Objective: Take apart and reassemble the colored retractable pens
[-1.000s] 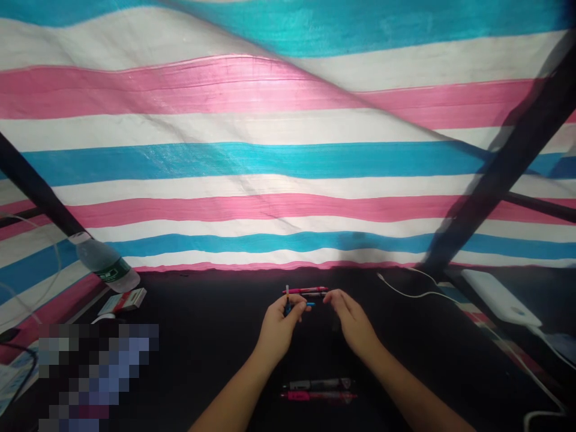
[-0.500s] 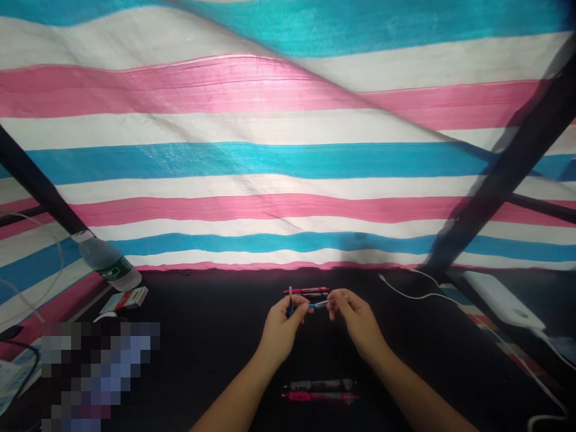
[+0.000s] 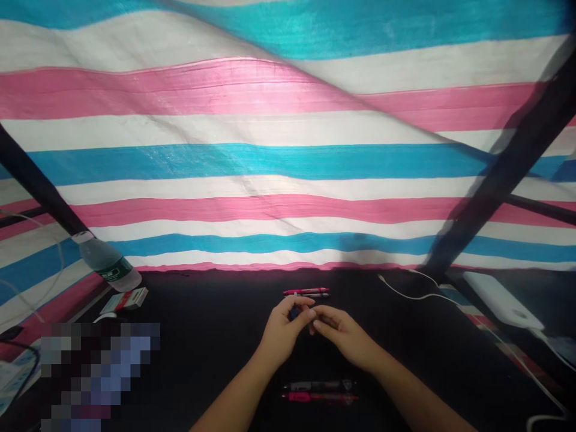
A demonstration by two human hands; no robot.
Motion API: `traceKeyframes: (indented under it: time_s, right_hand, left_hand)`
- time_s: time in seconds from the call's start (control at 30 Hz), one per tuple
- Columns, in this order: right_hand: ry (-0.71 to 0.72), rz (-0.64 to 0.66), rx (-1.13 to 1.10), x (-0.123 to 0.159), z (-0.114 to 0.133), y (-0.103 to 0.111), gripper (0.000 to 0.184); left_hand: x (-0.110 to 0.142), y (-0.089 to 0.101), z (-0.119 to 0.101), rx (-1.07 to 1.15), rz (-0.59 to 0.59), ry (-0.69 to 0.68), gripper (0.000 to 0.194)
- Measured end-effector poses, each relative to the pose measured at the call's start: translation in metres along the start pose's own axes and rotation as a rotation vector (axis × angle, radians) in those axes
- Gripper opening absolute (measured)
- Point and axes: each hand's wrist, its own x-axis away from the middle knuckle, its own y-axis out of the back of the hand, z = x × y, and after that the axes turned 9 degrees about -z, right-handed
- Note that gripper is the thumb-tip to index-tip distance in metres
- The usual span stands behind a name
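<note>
Basically, L hand (image 3: 282,329) has its grip closed on a small blue piece (image 3: 294,313), partly hidden by the fingers & held just above the worktop (image 3: 202,354), approx. mid-width. R hand (image 3: 345,331) is right up against it, fingers bent in, tips meeting the L fingertips; can't tell if its grip has anything, as the contact spot is covered. Just beyond the hands lie a pink pen (image 3: 306,291) & a dark pen (image 3: 323,295), side by side. Nearer, btwn the forearms, a grey pen (image 3: 317,386) lies just beside a red pen (image 3: 320,397), both crosswise. Far L: a clear bottle (image 3: 101,255) w/ a green label, near a small carton (image 3: 125,300). Far R: a white oblong unit (image 3: 501,298) w/ a white cord (image 3: 414,296) nearby. Striped sheet (image 3: 270,162) hangs behind.
</note>
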Motion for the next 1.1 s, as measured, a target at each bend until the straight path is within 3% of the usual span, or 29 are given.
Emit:
traceKeyframes:
  time_s: [0.17,0.27,0.43,0.6,0.7,0.87,1.0,1.1]
  right_hand:
    - [-0.001,-0.055,-0.079,-0.002,0.0,0.002,0.021]
    - [-0.03,-0.14,-0.146,-0.005,-0.008,0.003,0.013]
    - [0.002,-0.207,-0.164,-0.007,-0.014,0.009,0.019]
    - [0.109,-0.281,0.217,-0.001,-0.003,0.017,0.024]
    - [0.196,-0.234,0.406,0.0,0.004,0.017,0.025]
    - [0.271,-0.137,0.493,0.0,0.005,0.016,0.028]
    - [0.273,-0.048,0.505,0.0,0.002,0.017,0.023]
    - [0.277,-0.02,0.509,0.001,0.0,0.015,0.021]
  left_hand:
    - [-0.004,0.002,0.014,0.009,-0.018,0.089,0.031]
    - [-0.007,0.005,0.019,-0.055,-0.02,0.068,0.032]
    - [-0.003,0.009,0.012,-0.331,0.07,-0.255,0.031]
    - [-0.002,0.013,0.008,-0.521,0.17,-0.469,0.038]
    - [-0.003,0.016,0.01,-0.6,0.178,-0.513,0.035]
    - [-0.002,0.021,0.008,-0.671,0.068,-0.522,0.014]
    - [0.0,0.019,-0.001,-0.489,0.034,-0.483,0.013]
    - [0.0,0.016,-0.005,-0.303,0.021,-0.369,0.021]
